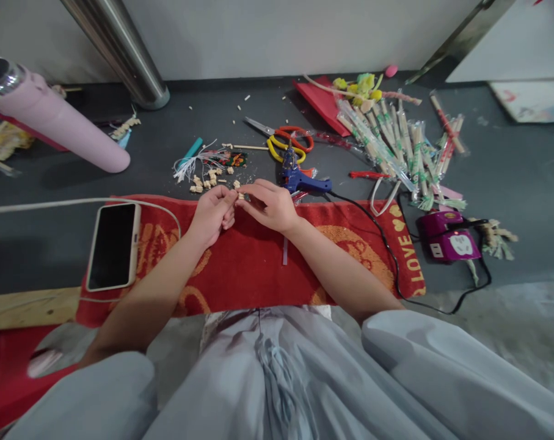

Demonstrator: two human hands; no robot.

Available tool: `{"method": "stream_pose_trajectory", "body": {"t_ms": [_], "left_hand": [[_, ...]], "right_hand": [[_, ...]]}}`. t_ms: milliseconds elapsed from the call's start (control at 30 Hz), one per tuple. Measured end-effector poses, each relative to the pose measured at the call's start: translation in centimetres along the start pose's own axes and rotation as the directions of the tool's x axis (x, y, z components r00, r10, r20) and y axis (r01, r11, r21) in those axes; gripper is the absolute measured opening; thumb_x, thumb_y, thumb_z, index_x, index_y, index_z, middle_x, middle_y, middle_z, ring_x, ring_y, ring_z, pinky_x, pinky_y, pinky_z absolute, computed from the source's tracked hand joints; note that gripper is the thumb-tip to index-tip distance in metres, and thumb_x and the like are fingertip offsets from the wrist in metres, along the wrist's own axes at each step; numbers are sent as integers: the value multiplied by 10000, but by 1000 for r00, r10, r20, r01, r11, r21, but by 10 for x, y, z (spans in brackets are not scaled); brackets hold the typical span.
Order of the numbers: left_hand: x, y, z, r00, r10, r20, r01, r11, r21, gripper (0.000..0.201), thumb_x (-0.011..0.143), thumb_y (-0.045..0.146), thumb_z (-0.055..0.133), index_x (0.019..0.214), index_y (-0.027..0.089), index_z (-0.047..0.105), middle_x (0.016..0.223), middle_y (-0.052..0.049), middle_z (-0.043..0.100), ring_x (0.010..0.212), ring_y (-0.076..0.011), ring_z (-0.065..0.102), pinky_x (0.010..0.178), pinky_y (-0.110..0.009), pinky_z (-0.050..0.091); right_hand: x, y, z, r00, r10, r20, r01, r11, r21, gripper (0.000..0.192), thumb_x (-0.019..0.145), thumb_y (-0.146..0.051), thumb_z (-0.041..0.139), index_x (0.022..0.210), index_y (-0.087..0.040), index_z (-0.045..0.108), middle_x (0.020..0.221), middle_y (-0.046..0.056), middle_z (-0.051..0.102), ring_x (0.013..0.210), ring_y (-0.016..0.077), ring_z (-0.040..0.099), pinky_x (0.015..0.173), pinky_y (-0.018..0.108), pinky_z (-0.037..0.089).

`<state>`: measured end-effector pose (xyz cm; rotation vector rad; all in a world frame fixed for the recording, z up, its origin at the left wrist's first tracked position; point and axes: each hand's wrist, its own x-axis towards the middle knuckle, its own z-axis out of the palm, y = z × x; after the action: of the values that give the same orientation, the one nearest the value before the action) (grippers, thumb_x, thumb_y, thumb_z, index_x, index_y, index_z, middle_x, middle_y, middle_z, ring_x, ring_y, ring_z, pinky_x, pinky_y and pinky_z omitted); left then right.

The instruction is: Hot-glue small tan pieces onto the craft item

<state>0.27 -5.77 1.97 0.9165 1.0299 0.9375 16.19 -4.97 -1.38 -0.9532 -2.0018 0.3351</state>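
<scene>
Head view: small pale-beige knobbly piece (241, 196) sits btwn R hand (273, 206) thumb & index tips, over top edge of red patterned cloth towel (249, 269) on dark-grey table (203, 104). R fingers clamped on it. L hand (211, 215) fingers together, thumb on index, tips right by it; can't tell if they grip it too. Piece too small to tell long axis or pointing. Both forearms reach fwd, angled inward; L fingers curled, R hand arched, palm down.

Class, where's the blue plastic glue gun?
In the head view, the glue gun is right of centre, beyond the right hand, beside the orange-and-yellow-handled scissors.
</scene>
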Motion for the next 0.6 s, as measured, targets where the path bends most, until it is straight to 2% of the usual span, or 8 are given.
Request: {"method": "stream_pose_trajectory", "body": {"t_ms": [233, 467, 600], "left_hand": [[-2, 1, 2, 1000, -17, -11, 18, 999, 35, 349, 813, 356, 672, 682, 208, 385, 361, 130, 353, 296, -17, 269, 334, -145, 229], [1, -3, 0, 999, 42, -27, -40, 997, 65, 395, 750, 416, 732, 712, 217, 393, 372, 135, 382, 291, -25, 283, 325, -152, 236], [1, -3, -1, 997, 61, -37, -58, 995, 76, 354, 757, 374, 727, 722, 212, 414, 386, 128, 399, 294, -25, 295, 329, -156, 246]], "right_hand": [[0, 0, -1, 999, 6, 44, -5, 1000, -15, 373, 973, -431, 433, 1085, -148, 647, 864, 76, 673, 695, 119, 564, 651, 250, 462], [0, 2, 2, 999, 0, 53, 2, 1000, -25, 304, 965, -371, 450, 1082, -159, 635, 869, 67, 668, 736, 127, 593, 655, 247, 462], [0, 2, 2, 999, -9, 43, 10, 1000, -16, 294, 961, -358, 459, 1077, -153, 636, 875, 69, 675, 742, 127, 603, 658, 245, 466]]}}
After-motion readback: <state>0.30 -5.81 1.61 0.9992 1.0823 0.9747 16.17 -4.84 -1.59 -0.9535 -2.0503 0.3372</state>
